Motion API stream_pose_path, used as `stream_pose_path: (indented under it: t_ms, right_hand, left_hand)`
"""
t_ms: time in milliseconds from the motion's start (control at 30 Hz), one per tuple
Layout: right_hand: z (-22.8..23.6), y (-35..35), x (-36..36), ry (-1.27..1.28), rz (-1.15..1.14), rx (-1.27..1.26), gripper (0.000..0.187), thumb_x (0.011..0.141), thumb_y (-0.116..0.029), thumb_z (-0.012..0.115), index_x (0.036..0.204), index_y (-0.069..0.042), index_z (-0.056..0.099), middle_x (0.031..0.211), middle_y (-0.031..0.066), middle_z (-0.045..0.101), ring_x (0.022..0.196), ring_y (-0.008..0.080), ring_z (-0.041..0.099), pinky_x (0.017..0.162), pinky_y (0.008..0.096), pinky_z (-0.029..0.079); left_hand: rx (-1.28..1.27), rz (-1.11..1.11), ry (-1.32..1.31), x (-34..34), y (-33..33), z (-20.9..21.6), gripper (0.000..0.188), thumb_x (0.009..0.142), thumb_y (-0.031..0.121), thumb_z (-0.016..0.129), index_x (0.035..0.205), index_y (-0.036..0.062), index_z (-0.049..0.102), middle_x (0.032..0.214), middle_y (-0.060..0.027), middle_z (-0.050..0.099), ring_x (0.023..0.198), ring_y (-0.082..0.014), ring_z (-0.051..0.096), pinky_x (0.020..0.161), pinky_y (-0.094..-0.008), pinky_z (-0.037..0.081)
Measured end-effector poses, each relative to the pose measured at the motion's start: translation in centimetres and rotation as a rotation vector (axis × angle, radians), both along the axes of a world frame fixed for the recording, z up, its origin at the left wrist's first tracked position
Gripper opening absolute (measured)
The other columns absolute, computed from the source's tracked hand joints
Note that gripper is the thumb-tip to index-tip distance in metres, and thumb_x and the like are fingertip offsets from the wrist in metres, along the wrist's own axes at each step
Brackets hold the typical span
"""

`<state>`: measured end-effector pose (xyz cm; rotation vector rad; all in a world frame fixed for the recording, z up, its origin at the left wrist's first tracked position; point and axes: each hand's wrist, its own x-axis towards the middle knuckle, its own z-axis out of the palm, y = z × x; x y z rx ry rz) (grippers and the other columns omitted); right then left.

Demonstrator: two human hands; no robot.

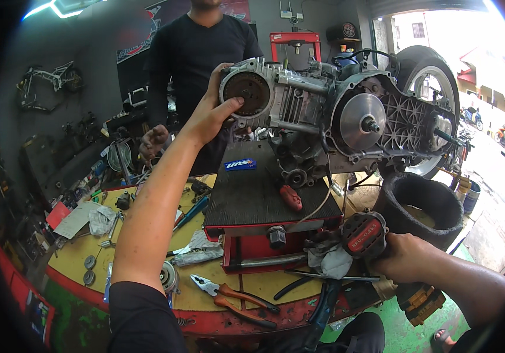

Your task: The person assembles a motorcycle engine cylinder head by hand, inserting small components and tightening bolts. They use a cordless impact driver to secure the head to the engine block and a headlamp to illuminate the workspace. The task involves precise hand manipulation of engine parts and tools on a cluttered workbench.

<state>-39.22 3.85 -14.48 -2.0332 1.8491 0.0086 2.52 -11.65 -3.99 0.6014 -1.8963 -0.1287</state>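
My left hand point(217, 112) reaches up and grips the silver cylinder head point(249, 65) of a scooter engine, with the thumb on the round brown timing sprocket point(252, 91). My right hand point(408, 256) is closed around the handle of a cordless impact wrench point(365, 234) with a black and red housing. Its yellow and black battery point(420, 303) hangs below the hand. The engine point(393, 117) rests at a red lift stand point(273, 223), its metal pulley disc point(363, 117) facing me. A red-handled screwdriver point(290, 197) lies on the stand's black top near a blue sticker point(240, 165).
Orange-handled pliers point(235, 297) lie on the yellow workbench point(129, 276). A crumpled rag point(330, 259) sits under the wrench. At right stand a dark round container point(423, 206) and the rear wheel point(435, 70). Across the bench stands another person point(205, 59), one hand point(153, 141) held low.
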Motion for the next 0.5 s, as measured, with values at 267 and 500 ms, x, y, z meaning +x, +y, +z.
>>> stream_pose_path:
  t_ms: [267,500]
  right_hand:
    - [0.09,0.14,0.1,0.001,-0.009,0.004,0.063,0.087,-0.049,0.068,0.124,0.002,0.071,0.114,0.0282,0.076,0.112,0.0423,0.073,0.1,0.0485,0.057]
    - [0.32,0.14,0.32,0.013,-0.017,0.025,0.062,0.087,-0.049,0.068,0.124,0.001,0.071,0.112,0.0276,0.077,0.111,0.042,0.073,0.099,0.0484,0.058]
  left_hand:
    - [0.016,0.012,0.005,0.0,-0.07,0.03,0.078,0.096,0.02,0.068,0.162,0.0122,0.028,0.145,-0.0144,0.057,0.138,-0.0246,0.053,0.119,-0.0366,0.036]
    - [-0.004,0.035,-0.005,-0.13,0.24,0.02,0.077,0.096,0.018,0.068,0.162,0.0123,0.028,0.145,-0.0145,0.057,0.138,-0.0245,0.053,0.119,-0.0366,0.036]
